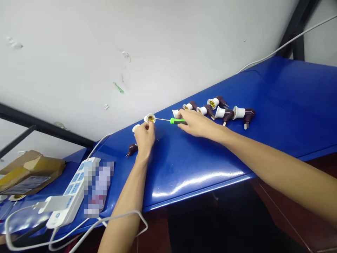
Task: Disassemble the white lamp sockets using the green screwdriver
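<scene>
My left hand [145, 137] is closed on a white lamp holder [147, 117] whose brass-coloured inside faces me. Another white piece [135, 128] shows just left of those fingers, and a dark maroon plug part [132, 150] with metal prongs lies beside the wrist. A screwdriver [176, 121] with a green and black handle is gripped in my right hand [193, 122]. Its thin shaft points left, with the tip at the holder's opening. By the right fingertips sits a white lamp holder [176, 113], partly hidden by them.
Several white and maroon plug-in lamp holders [225, 114] stand on the blue table [200, 158] to the right. On the left are a white power strip [76, 186], a blurred-out flat object [99, 189], loose white cables [121, 215] and an opened cardboard box [31, 172]. A pale wall [158, 52] rises behind.
</scene>
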